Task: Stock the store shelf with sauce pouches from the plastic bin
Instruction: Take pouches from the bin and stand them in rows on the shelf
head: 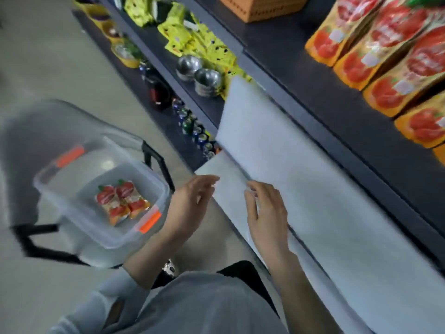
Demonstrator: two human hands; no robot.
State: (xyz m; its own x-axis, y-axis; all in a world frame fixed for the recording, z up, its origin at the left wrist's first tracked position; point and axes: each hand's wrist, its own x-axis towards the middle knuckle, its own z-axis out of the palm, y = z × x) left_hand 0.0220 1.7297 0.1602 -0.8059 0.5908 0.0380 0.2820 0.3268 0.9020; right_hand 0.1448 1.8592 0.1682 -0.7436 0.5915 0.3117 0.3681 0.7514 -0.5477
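Seemingly between picks: left hand and right hand both empty, fingers loosely spread. Left to stock: two red-and-orange sauce pouches lying in the clear plastic bin with orange latches. Next, likely: reach left, pinch one, stand it by the shelved pouch row.

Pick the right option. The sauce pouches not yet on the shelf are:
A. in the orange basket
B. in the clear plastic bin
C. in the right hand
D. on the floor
B: the sauce pouches lie flat on the bottom of the clear plastic bin, beside the left hand, while the right hand holds none.
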